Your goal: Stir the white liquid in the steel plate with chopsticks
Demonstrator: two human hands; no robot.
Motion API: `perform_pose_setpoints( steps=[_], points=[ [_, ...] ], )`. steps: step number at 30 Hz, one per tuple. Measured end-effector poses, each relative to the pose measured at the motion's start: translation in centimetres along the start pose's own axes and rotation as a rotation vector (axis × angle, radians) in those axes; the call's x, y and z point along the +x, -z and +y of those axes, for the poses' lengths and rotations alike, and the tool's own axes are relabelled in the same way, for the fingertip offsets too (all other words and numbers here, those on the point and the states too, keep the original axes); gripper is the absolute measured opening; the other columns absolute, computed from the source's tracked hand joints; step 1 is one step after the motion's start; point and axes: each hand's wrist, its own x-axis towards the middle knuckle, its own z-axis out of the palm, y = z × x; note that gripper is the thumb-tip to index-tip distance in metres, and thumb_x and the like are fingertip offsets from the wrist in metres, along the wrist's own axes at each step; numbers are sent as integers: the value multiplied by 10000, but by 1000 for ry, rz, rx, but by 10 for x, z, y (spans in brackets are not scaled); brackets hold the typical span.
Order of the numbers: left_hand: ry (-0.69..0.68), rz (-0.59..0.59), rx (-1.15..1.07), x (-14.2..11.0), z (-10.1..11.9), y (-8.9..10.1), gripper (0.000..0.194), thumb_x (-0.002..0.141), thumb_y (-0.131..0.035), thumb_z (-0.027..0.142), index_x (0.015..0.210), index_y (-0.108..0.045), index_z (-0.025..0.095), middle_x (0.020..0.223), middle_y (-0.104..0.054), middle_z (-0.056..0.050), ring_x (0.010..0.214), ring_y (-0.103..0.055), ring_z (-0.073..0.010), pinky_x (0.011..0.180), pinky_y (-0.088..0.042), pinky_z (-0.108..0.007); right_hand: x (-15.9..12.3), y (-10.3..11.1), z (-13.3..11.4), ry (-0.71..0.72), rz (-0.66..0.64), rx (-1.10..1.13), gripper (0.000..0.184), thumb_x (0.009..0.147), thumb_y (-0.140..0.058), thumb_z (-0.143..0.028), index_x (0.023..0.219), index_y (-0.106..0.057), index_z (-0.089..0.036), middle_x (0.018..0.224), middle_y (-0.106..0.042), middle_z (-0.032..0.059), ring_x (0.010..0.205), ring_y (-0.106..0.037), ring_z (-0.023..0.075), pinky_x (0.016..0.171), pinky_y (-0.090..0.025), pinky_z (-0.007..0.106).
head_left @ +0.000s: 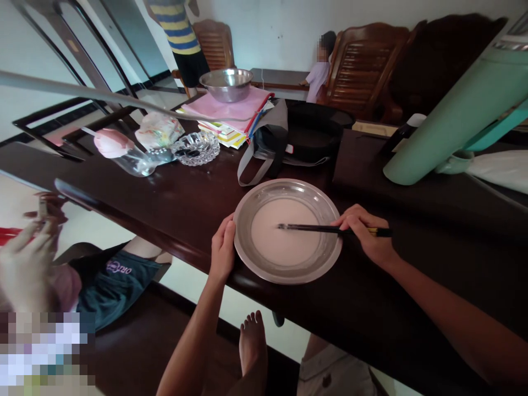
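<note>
A shallow metal bowl (pixel 243 242) stands on the dark wooden table, holding a pale, milky liquid (pixel 284 250). My left hand (pixel 223 246) grips the bowl's left rim, thumb on the edge and fingers against the outer side. In my right hand (pixel 368 234) is a pair of dark chopsticks (pixel 307 228), closed between thumb and fingers over the bowl's right rim. The chopsticks lie nearly level, and their whitened tips reach the middle of the liquid. Whether the tips are dipped in or just above the surface I cannot tell.
Behind the bowl lies a black and grey bag (pixel 284 132). A second metal bowl (pixel 226 87) rests on a pink folder and papers. Left are a glass dish (pixel 198 148) and plastic bags (pixel 159 131); right, a green flask (pixel 445 115). A person's hands (pixel 31 247) are at the left; two others stand behind.
</note>
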Motion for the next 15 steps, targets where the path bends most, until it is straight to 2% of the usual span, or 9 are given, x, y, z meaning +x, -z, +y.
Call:
perform_pose_setpoints(
  steps=[3,6,8,10,12,13,15],
  points=[
    [-11,17,-13,0,-5,-1,507,939,-492,569,1219,-686,194,1287,-680,-98,1224,-593,-269,1069,-445,-404,0,1,0,-10,91,56,374,957,-563,-365,609,-641,-250,673,-699,19,653,-637,201,651,-489,371],
    [27,64,-71,5,-5,-5,549,932,-533,546,1377,-572,227,1334,-645,-106,1241,-586,-260,1070,-448,-411,-2,2,0,45,-34,74,356,967,-543,-305,633,-651,-248,697,-724,22,661,-631,199,645,-484,366],
    [15,120,-122,7,4,-6,570,939,-537,524,1438,-497,250,1338,-631,-109,1183,-613,-243,1028,-480,-409,-2,1,-1,85,-103,17,314,957,-558,-289,669,-678,-251,752,-750,30,715,-635,210,670,-491,372],
    [-101,223,-138,0,18,-4,523,948,-545,481,1426,-503,273,1352,-607,-99,1176,-602,-234,1028,-479,-406,-1,2,-1,79,-43,-11,309,951,-566,-298,668,-681,-253,752,-743,29,721,-632,211,677,-492,373],
    [-223,270,-137,-23,26,2,438,961,-535,440,1373,-562,295,1311,-617,-87,1192,-587,-247,1054,-465,-425,-1,3,0,44,57,33,348,956,-554,-308,627,-653,-250,698,-710,22,665,-619,200,648,-481,367],
    [-236,226,-160,-40,25,5,402,974,-502,436,1344,-593,309,1251,-643,-87,1166,-605,-258,1050,-475,-448,-2,3,1,34,74,67,366,959,-549,-310,609,-637,-247,672,-693,19,636,-610,195,630,-474,364],
    [-170,-67,-108,-84,6,8,403,978,-435,493,1239,-680,308,1082,-706,-117,1070,-666,-309,922,-558,-499,-2,3,1,43,22,103,372,958,-548,-310,600,-628,-247,656,-690,21,620,-600,198,611,-466,367]
  ],
)
